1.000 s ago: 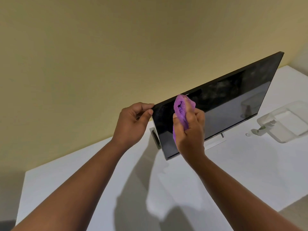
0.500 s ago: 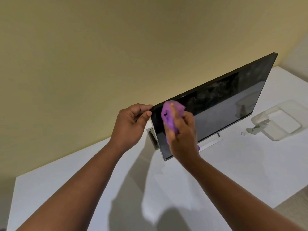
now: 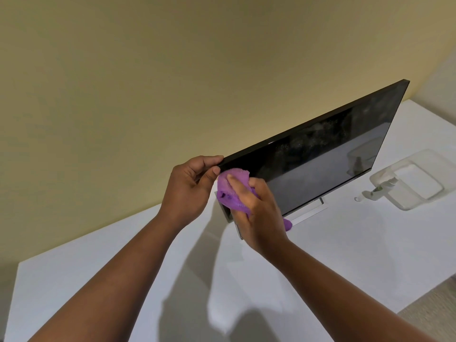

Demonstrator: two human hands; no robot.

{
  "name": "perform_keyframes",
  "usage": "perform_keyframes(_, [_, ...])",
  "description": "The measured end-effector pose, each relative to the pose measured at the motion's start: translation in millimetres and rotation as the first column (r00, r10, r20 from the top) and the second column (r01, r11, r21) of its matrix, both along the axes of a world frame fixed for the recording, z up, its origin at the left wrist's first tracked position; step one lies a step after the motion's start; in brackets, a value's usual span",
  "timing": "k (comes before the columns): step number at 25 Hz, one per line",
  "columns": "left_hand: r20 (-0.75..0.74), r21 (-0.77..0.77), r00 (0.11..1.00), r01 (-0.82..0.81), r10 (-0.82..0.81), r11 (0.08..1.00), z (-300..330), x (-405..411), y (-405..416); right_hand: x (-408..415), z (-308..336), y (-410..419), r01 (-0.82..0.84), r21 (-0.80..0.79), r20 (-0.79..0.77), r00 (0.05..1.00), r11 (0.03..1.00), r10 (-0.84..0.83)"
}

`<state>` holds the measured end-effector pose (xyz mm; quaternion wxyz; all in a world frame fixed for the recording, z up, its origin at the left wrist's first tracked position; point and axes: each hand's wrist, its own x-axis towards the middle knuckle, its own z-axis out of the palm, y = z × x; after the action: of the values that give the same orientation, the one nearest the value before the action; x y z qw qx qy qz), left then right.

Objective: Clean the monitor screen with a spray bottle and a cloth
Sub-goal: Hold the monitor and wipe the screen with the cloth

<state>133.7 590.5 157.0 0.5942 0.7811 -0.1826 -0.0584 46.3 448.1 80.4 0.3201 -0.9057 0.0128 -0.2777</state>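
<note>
White table bears monitor; yellow wall behind.

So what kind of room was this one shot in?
Probably a home or office desk corner: a computer monitor on its stand sits on a plain white table against a bare yellow wall, with beige carpet beside it.

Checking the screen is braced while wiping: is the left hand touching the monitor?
Touching. The head view shows the left hand gripping the monitor at its top left corner.
</note>
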Motion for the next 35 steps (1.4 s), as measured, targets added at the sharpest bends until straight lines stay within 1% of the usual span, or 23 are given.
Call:
perform_keyframes(2, [-0.004, -0.007, 1.0, -0.002, 0.002, 1.0, -1.0, -0.2, 0.3, -9.9, -4.0, -5.2, 0.09, 0.248, -0.069, 0.995, 0.964, -0.075])
perform_keyframes(3, [-0.009, -0.018, 1.0, -0.003, 0.003, 1.0, -1.9, -1.1, -0.1, -10.1, 0.3, -9.0, 0.125, 0.312, -0.056, 0.992, 0.942, -0.113])
perform_keyframes(4, [-0.013, -0.028, 1.0, -0.006, 0.005, 1.0, -2.5, -1.8, -0.8, -6.8, 9.7, -13.7, 0.15, 0.31, -0.026, 0.988, 0.939, -0.15])
perform_keyframes(6, [-0.026, -0.045, 1.0, -0.013, 0.012, 0.999, -3.6, -2.7, -2.3, 6.0, 38.3, -21.7, 0.183, 0.212, 0.013, 0.982, 0.96, -0.19])
perform_keyframes(8, [-0.046, -0.077, 0.999, -0.008, 0.004, 0.997, -3.4, -2.7, -2.5, 19.1, 65.7, -22.6, 0.174, 0.105, -0.061, 0.984, 0.979, -0.168])
perform_keyframes(10, [-0.061, -0.122, 0.998, 0.011, -0.018, 0.993, -3.0, -2.7, -1.9, 23.9, 80.2, -11.8, 0.081, 0.047, -0.15, 0.986, 0.996, -0.073])
perform_keyframes(12, [-0.048, -0.137, 0.998, 0.021, -0.028, 0.99, -3.8, -3.8, -1.7, 21.5, 83.0, 2.0, -0.002, 0.017, -0.179, 0.984, 1.0, 0.005])
perform_keyframes(14, [-0.048, -0.146, 0.999, 0.006, -0.013, 0.989, -6.4, -7.2, -2.9, 19.8, 86.7, 1.3, -0.03, 0.014, -0.198, 0.98, 0.999, 0.032])
perform_keyframes(15, [-0.067, -0.155, 0.998, -0.006, -0.005, 0.988, -7.7, -8.0, -3.9, 19.9, 90.6, -4.9, -0.008, 0.004, -0.22, 0.976, 1.0, 0.009])
perform_keyframes(18, [-0.127, -0.153, 0.992, -0.044, 0.025, 0.987, -9.2, -7.3, -6.4, 22.4, 100.0, -25.4, 0.157, -0.032, -0.244, 0.956, 0.987, -0.16])
perform_keyframes(19, [-0.131, -0.15, 0.991, -0.044, 0.024, 0.988, -9.0, -6.8, -6.3, 23.3, 100.0, -24.9, 0.163, -0.039, -0.245, 0.955, 0.986, -0.168])
perform_keyframes(21, [-0.108, -0.139, 0.994, -0.023, 0.008, 0.99, -7.4, -6.0, -4.1, 21.8, 94.1, -9.5, 0.041, -0.045, -0.243, 0.969, 0.998, -0.051])
perform_keyframes(22, [-0.078, -0.12, 0.997, -0.012, 0.002, 0.993, -6.9, -6.0, -2.1, 19.3, 87.9, 1.1, -0.03, -0.047, -0.218, 0.976, 0.998, 0.019])
perform_keyframes(23, [-0.048, -0.089, 0.999, -0.002, -0.002, 0.996, -6.3, -6.0, 0.0, 15.8, 80.9, 10.1, -0.067, -0.05, -0.178, 0.982, 0.997, 0.057])
perform_keyframes(24, [-0.032, -0.057, 0.999, 0.006, -0.008, 0.998, -5.1, -5.5, 1.8, 12.1, 70.3, 15.4, -0.07, -0.06, -0.128, 0.99, 0.996, 0.062])
perform_keyframes(26, [-0.029, -0.008, 0.999, 0.035, -0.035, 0.999, -2.7, -4.1, 4.6, 3.5, 40.7, 16.6, -0.021, -0.101, -0.06, 0.998, 0.995, 0.015])
perform_keyframes(27, [-0.02, 0.025, 0.998, 0.052, -0.051, 0.998, -2.1, -3.0, 5.8, -2.1, 23.4, 15.3, 0.005, -0.12, -0.076, 0.997, 0.993, -0.014])
perform_keyframes(29, [0.064, 0.152, 0.994, 0.077, -0.088, 0.985, -0.5, -0.5, 9.1, -13.4, -10.3, 11.3, 0.088, -0.126, -0.137, 0.985, 0.988, -0.105])
perform_keyframes(30, [0.124, 0.229, 0.986, 0.083, -0.113, 0.97, 1.0, 1.4, 11.4, -17.0, -20.7, 9.1, 0.159, -0.09, -0.138, 0.976, 0.983, -0.17])
perform_keyframes(32, [0.244, 0.348, 0.956, 0.069, -0.161, 0.935, 6.0, 7.1, 15.9, -13.9, -22.0, 3.8, 0.293, 0.056, -0.052, 0.955, 0.954, -0.291])
perform_keyframes(33, [0.306, 0.385, 0.932, 0.068, -0.197, 0.921, 9.2, 11.2, 16.9, -8.2, -14.2, 3.2, 0.305, 0.133, 0.014, 0.951, 0.943, -0.309])
perform_keyframes(35, [0.366, 0.466, 0.885, 0.092, -0.287, 0.88, 19.0, 18.2, 15.3, 5.1, 8.7, 8.4, 0.192, 0.252, 0.129, 0.965, 0.948, -0.23])
